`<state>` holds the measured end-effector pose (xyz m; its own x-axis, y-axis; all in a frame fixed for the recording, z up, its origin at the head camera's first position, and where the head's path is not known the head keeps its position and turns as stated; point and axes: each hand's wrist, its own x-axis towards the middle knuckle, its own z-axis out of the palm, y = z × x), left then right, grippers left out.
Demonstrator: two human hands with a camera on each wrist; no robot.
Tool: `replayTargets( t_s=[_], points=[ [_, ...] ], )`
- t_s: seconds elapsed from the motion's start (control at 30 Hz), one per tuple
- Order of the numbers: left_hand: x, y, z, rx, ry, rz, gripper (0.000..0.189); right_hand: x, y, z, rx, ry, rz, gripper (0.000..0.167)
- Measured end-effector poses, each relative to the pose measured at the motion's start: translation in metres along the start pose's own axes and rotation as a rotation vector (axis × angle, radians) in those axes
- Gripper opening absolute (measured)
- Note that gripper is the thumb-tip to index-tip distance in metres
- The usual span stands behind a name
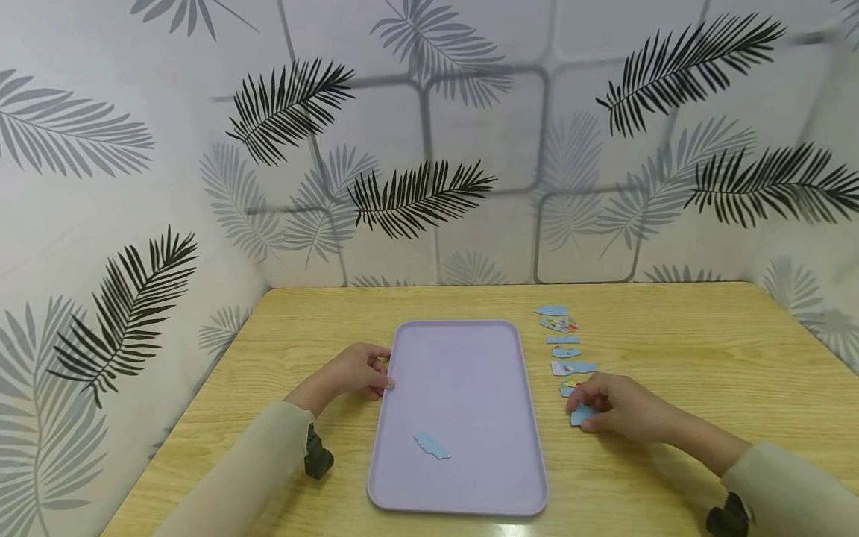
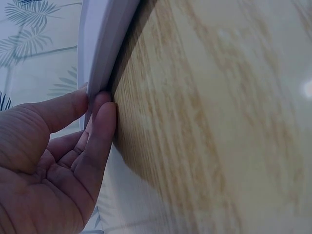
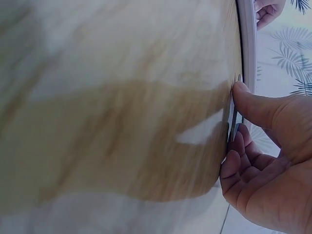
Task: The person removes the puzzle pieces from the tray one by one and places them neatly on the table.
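Note:
A pale purple tray (image 1: 463, 388) lies on the wooden table. Its left rim is pinched by my left hand (image 1: 365, 371); in the left wrist view the thumb sits on one side of the rim (image 2: 109, 44) and the fingertips on the other. Inside the tray, toward the front, lies one light-blue puzzle piece (image 1: 432, 445) with a jagged edge. To the right of the tray, my right hand (image 1: 624, 409) pinches another light-blue puzzle piece (image 1: 581, 415) between thumb and fingers. The right wrist view shows this piece (image 3: 235, 114) almost edge-on, close to the tabletop.
Several flat puzzle pieces (image 1: 574, 368) form a column along the tray's right side, running toward the back. One of them, a multicoloured piece (image 1: 559, 324), is near the far end. A leaf-patterned wall covering (image 1: 470, 246) stands behind the table (image 1: 705, 358).

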<state>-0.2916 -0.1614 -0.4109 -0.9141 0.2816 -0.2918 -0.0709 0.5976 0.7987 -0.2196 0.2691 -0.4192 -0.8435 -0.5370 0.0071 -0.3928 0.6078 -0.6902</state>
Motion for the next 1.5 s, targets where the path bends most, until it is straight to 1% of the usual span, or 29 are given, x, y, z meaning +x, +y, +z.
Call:
replayTargets(
  t_s=[0.23, 0.6, 0.83, 0.97, 1.13, 1.3, 1.5],
  points=[
    [0.001, 0.000, 0.000, 0.010, 0.001, 0.002, 0.062, 0.001, 0.002, -0.001, 0.014, 0.007, 0.012, 0.017],
    [-0.001, 0.004, 0.001, 0.007, 0.005, -0.022, 0.061, -0.001, 0.000, -0.002, 0.065, 0.000, 0.001, 0.017],
    [-0.002, 0.003, 0.001, -0.002, 0.001, -0.018, 0.062, -0.002, -0.001, -0.003, 0.062, 0.001, 0.008, 0.017],
    [-0.001, 0.003, 0.002, -0.006, -0.001, -0.015, 0.062, -0.001, -0.003, -0.006, 0.052, 0.020, 0.005, 0.021],
    [-0.002, 0.004, 0.001, 0.005, 0.006, -0.015, 0.061, 0.003, -0.006, -0.007, 0.047, 0.055, -0.026, 0.026],
    [-0.002, 0.004, 0.001, 0.010, 0.011, -0.014, 0.060, 0.010, -0.015, 0.000, 0.106, 0.044, -0.036, 0.027],
    [0.000, 0.002, 0.002, -0.001, 0.007, -0.014, 0.061, 0.020, -0.033, 0.019, 0.191, 0.031, -0.055, 0.028]
  ],
)
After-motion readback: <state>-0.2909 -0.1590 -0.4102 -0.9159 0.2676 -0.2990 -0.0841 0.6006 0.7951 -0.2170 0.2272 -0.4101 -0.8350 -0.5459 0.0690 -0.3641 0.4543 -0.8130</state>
